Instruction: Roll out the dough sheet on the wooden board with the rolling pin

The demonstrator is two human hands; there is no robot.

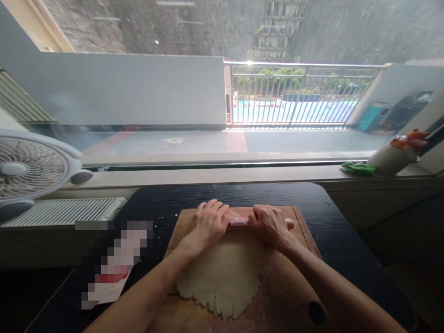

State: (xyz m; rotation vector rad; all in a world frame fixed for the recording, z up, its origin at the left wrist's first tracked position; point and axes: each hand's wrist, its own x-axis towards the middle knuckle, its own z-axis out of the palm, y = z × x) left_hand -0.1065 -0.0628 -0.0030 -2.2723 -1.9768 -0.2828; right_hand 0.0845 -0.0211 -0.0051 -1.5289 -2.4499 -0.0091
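Observation:
A sheet of rolled-out dough [222, 273] with a ragged near edge lies on a wooden board [284, 296]. Across its far end is a rolling pin [240, 223] with a label wrapped around its middle. My left hand [212, 218] rests over the pin's left part, fingers curved forward over it; that end of the pin is hidden beneath the hand. Bent fingers of my right hand [268, 222] close over the pin's right part, and the pin's bare end sticks out beyond them. A small piece of dough shows just past the pin, between the hands.
The board lies on a black table [333, 231]. A blurred-out packet [118, 268] is at the left. A white fan [31, 166] stands beyond the table's left side. On the window sill are a green cloth [359, 168] and a pale pot [391, 158].

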